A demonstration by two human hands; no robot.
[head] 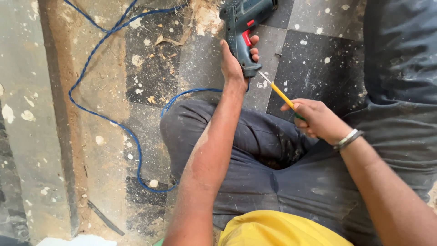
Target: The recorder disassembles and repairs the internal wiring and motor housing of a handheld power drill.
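Gripped by its handle in the left hand [234, 64], a dark teal power drill [245, 25] is held at the upper centre of the frame, while a yellow-handled screwdriver [281, 94] is grasped in the right hand [316, 119].

The left grip is clenched around the drill's handle, with fingers wrapped near the red trigger. The right grip is closed on the screwdriver's lower end, and its metal tip is pointed up at the base of the drill's handle, just beside it. A blue cord [98, 64] is looped across the dusty tiled floor [318, 64] at the left of the frame. Grey trousers [273, 182] and a yellow shirt [273, 230] are seen at the bottom, and a metal bracelet [347, 140] is worn on the right wrist.
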